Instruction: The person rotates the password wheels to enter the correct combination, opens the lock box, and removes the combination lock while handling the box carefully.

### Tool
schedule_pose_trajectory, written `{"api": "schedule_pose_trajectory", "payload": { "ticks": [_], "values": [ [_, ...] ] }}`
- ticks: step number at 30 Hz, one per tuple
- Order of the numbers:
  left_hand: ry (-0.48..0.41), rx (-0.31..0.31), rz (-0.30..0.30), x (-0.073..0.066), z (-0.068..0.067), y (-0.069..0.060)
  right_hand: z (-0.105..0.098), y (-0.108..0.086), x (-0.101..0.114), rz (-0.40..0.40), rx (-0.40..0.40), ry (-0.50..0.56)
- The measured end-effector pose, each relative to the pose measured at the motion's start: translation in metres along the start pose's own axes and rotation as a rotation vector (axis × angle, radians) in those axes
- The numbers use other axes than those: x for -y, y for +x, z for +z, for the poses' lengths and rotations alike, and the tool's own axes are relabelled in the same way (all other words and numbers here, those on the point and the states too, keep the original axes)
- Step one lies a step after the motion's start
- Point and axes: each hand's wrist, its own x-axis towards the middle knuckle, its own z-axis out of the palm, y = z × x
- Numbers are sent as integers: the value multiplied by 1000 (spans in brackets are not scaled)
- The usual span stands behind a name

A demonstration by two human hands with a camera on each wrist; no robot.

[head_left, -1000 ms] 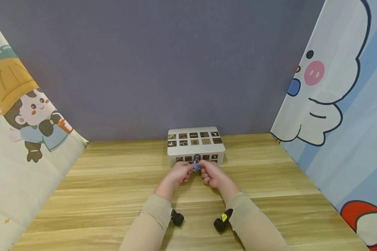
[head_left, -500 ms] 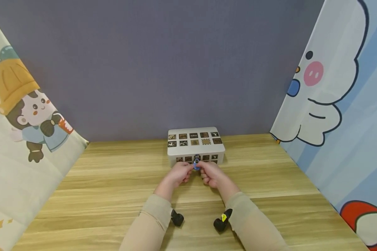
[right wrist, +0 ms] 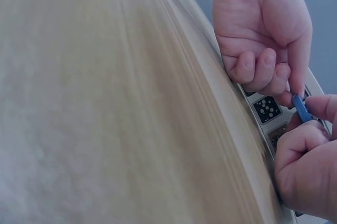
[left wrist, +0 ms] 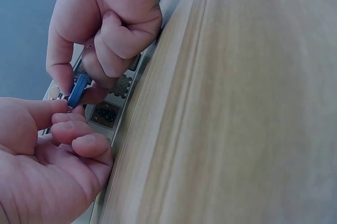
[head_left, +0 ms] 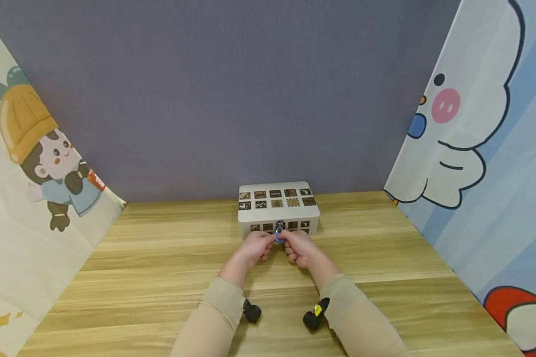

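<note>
Blue padlock [head_left: 279, 238]: between both hands, at the front of the white box [head_left: 272, 213].
Left hand [head_left: 255, 246]: I see thumb and forefinger pinching its left edge, remaining fingers curled.
Right hand [head_left: 301, 247]: pinched on its right side.
Forearms [head_left: 212, 312]: angled inward.

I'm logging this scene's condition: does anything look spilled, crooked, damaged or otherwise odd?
Nothing stands out. The white box sits closed on the wooden table; no spill or damage shows. The left hand and right hand pinch a blue padlock at the box's front, partly hiding it, so its condition is unclear.
</note>
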Motion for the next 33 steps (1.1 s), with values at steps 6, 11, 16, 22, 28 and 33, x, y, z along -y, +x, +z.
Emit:
{"api": "schedule_pose_trajectory", "payload": {
  "ticks": [6, 11, 16, 22, 28, 33],
  "values": [
    [-18, 11, 8, -1, 1, -1, 0, 0, 1, -2, 10, -10],
    [-18, 16, 8, -2, 2, -2, 1, -1, 1, -7, 14, -24],
    [-12, 8, 7, 1, 1, -1, 1, 0, -1, -1, 12, -24],
    [-15, 3, 8, 0, 2, -1, 0, 1, -2, 7, 15, -26],
    [-17, 4, 17, 1, 1, -1, 1, 0, -1, 9, 18, -32],
    [-22, 4, 17, 1, 1, 0, 1, -1, 1, 11, 20, -34]
  ]
}}
